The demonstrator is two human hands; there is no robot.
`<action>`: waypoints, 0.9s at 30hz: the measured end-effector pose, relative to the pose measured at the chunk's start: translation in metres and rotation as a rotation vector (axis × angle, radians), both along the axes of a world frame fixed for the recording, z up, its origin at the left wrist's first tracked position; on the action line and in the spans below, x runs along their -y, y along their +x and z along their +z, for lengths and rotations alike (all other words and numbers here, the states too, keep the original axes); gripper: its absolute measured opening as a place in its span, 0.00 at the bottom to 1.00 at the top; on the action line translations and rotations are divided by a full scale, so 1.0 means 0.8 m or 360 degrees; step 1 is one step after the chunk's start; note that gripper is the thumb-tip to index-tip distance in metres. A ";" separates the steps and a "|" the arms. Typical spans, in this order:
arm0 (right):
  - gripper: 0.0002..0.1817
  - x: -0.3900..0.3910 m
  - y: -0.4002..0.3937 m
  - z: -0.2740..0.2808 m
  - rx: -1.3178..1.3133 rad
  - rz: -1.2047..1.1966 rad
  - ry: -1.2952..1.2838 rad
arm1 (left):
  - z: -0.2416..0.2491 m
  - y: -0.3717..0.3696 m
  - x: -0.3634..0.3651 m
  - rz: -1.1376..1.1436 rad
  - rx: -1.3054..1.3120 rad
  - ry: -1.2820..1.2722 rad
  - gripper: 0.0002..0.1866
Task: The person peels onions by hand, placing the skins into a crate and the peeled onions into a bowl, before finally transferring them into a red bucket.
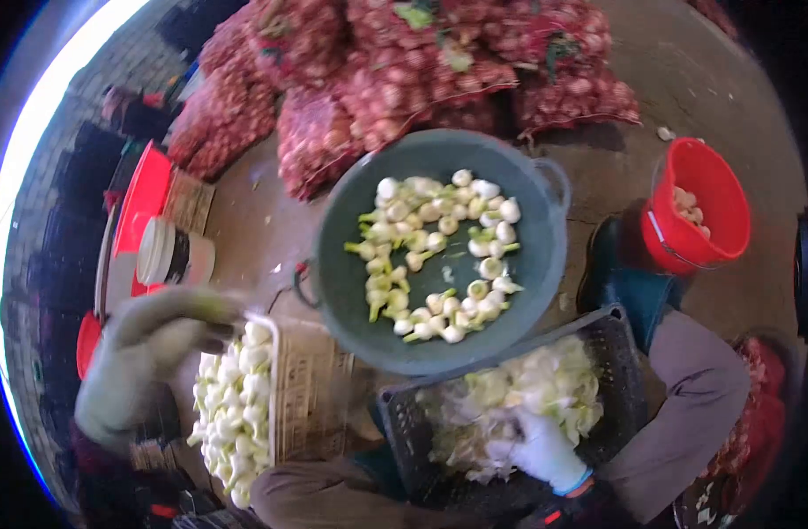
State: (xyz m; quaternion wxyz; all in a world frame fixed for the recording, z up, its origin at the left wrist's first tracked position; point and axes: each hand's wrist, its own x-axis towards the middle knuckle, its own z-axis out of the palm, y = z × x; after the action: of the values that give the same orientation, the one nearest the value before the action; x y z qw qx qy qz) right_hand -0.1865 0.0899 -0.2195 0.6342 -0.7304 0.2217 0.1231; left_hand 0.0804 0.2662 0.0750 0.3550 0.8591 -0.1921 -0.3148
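My left hand (pixel 148 353), in a pale stained glove, is blurred by motion. It hovers beside a beige crate (pixel 311 388) and a heap of peeled white onions (pixel 236 410); its fingers look apart, with nothing visible between them. My right hand (pixel 545 451), in a white glove, reaches into a black crate (pixel 629 361) between my legs. Its fingers are buried among pale onion skins and blurred bulbs (pixel 519 388), so its grip is hidden. In front stands a grey tub (pixel 360 317) with many white onions (pixel 395 212) with green stems, loosely ringed around its floor.
Red mesh sacks of onions (pixel 377 88) are piled behind the tub. A red bucket (pixel 730 198) with a few bulbs stands at the right. On the left are a white bucket (pixel 157 251) and a red container (pixel 139 194). Another red mesh sack (pixel 757 423) lies at lower right.
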 end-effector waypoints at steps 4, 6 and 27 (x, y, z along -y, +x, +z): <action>0.22 0.004 -0.017 -0.028 0.0185 -0.0211 0.0079 | -0.185 0.064 0.129 -0.0467 -0.0280 0.0323 0.22; 0.15 0.027 -0.014 -0.007 0.0182 -0.0409 0.0050 | -0.329 0.110 0.164 -0.0624 0.0123 0.0314 0.24; 0.14 0.017 -0.011 -0.004 0.0209 -0.0725 0.0971 | -0.307 -0.191 0.069 -0.0060 -0.0704 -0.0215 0.36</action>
State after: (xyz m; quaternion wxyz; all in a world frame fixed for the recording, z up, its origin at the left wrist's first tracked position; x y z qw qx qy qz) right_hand -0.1949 0.0766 -0.2227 0.8463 -0.4465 0.2904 -0.0077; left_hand -0.0721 0.2109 -0.1708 0.4391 0.7398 -0.1463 -0.4884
